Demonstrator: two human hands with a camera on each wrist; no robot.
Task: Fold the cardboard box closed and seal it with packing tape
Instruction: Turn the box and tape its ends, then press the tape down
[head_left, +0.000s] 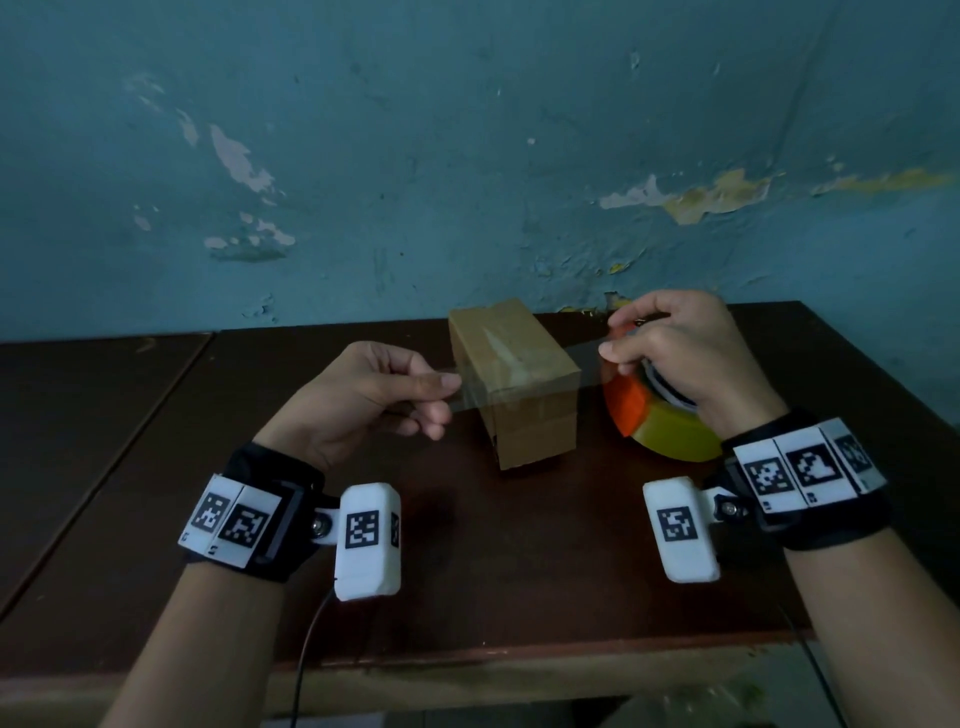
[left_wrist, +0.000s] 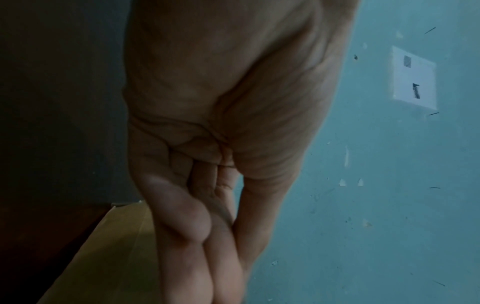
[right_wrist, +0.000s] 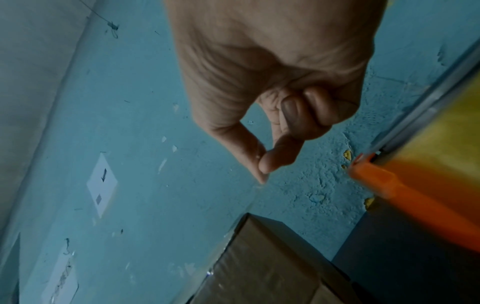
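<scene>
A small closed cardboard box (head_left: 535, 441) stands mid-table, with shiny tape along its top. A clear tape strip (head_left: 587, 364) stretches across and just above the box between my two hands. My left hand (head_left: 444, 397) pinches the strip's free end to the left of the box. My right hand (head_left: 610, 353) pinches the strip beside the yellow tape roll (head_left: 675, 441), which has an orange cutter (head_left: 631, 402) and lies to the right of the box. In the right wrist view, thumb and forefinger (right_wrist: 262, 166) press together above the box (right_wrist: 272, 267), with the roll (right_wrist: 441, 131) at the right.
The dark brown table (head_left: 467, 571) runs to a peeling blue wall (head_left: 467, 156) just behind the box. A second tabletop (head_left: 78, 415) adjoins on the left. Cables (head_left: 306, 654) hang off the front edge. A white paper sheet (left_wrist: 413, 78) is stuck on the wall.
</scene>
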